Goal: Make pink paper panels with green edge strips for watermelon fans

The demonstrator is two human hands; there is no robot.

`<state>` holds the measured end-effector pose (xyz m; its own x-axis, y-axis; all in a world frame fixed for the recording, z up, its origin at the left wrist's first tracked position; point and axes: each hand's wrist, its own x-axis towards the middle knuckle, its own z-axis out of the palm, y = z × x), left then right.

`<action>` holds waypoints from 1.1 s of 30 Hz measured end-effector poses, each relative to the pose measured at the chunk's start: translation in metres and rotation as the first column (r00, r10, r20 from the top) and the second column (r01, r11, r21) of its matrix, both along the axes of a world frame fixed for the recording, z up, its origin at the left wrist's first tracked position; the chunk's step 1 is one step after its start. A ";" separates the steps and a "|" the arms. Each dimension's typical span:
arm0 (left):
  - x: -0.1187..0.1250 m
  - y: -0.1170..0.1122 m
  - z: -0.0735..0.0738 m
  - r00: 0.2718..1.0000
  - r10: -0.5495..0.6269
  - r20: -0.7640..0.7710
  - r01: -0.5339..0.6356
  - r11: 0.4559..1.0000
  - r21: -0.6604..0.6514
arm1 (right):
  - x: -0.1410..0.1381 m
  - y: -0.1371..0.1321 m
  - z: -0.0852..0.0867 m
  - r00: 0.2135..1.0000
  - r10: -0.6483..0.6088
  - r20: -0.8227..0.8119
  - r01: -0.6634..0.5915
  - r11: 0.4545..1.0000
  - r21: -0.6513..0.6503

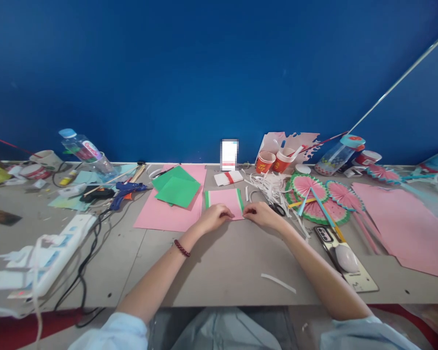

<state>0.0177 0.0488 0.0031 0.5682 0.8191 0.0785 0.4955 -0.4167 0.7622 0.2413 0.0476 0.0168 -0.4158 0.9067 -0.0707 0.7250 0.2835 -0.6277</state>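
Note:
A small pink paper point(224, 198) with white and green strips along its left and right sides lies on the table in front of me. My left hand point(215, 218) is closed, its fingertips at the near edge of this paper. At the near right corner, my right hand point(262, 214) pinches the paper where the green strip ends. The bent fingers of both hands partly hide the near edge. Left of the hands, several green sheets point(178, 190) rest on a larger pink sheet point(168, 215).
White paper scraps point(268, 187), scissors point(278, 209) and watermelon-patterned paper fans point(310, 189) lie to the right. A phone point(326, 238) and mouse point(346, 258) are nearer. Red paper cups point(265, 163) stand behind. Leftward are a blue glue gun point(126, 192), bottle point(85, 148) and power strip point(63, 250).

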 end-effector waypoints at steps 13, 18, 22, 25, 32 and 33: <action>0.000 -0.002 -0.002 1.000 0.010 -0.010 -0.009 1.000 0.023 | -0.001 -0.004 -0.001 0.998 -0.046 -0.044 0.045 0.999 -0.019; 0.001 -0.002 -0.001 1.000 0.010 -0.008 -0.010 0.999 0.033 | 0.000 -0.004 -0.001 0.998 -0.037 -0.054 0.037 0.999 -0.006; 0.001 -0.002 -0.002 1.000 0.005 -0.016 -0.004 0.999 0.033 | 0.000 -0.005 0.000 0.998 -0.045 -0.050 0.045 0.999 -0.012; 0.001 -0.002 -0.002 1.000 0.009 -0.030 -0.008 1.000 0.029 | -0.001 -0.006 0.000 0.997 -0.057 -0.053 0.056 0.998 -0.018; 0.001 -0.003 0.000 0.999 0.018 -0.027 -0.017 1.000 0.024 | 0.000 -0.005 -0.009 0.997 -0.060 -0.057 0.061 0.998 0.023; 0.001 -0.004 0.001 0.999 0.021 -0.027 -0.020 0.999 0.027 | 0.000 -0.005 -0.011 0.997 -0.059 -0.057 0.061 0.997 0.044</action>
<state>0.0183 0.0450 0.0036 0.5534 0.8286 0.0851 0.5244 -0.4259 0.7373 0.2409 0.0425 0.0063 -0.3626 0.9319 -0.0072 0.7061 0.2697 -0.6547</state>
